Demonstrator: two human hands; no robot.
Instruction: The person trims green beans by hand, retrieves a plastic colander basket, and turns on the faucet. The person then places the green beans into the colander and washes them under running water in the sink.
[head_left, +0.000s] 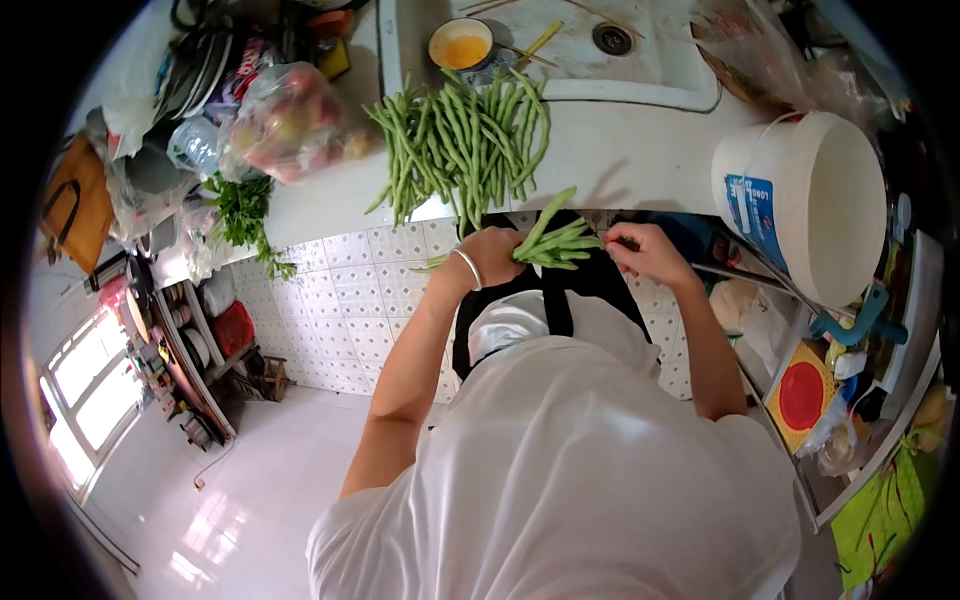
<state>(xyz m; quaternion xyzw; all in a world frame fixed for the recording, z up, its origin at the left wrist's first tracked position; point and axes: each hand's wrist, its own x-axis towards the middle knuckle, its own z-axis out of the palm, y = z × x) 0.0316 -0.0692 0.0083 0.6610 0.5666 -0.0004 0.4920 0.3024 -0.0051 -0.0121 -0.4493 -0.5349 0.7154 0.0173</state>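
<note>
Most of the green beans point(455, 140) lie heaped on the counter point(620, 140), just beyond your left hand point(490, 255), with some tips hanging over the front edge. That hand is closed around a smaller bunch point(555, 245), whose ends stick out on both sides of your fist. At the bunch's right end, your right hand point(645, 255) has its thumb and forefinger drawn together by the tip of one bean; whether they pinch it, you cannot tell from here. Judging by the heap, much of the sorting through looks left to do, and how many beans are finished cannot be made out.

Around you, from the left: leafy greens point(240, 215) droop over the counter's edge, and a plastic bag of fruit point(295, 125) sits near the heap. Behind the beans, a bowl point(434, 48) holding something yellow stands at the left of the sink point(660, 80), close enough to be knocked. On your right is a white bucket point(775, 160). Between your two hands nothing but the bunch seems to stand in the way.
</note>
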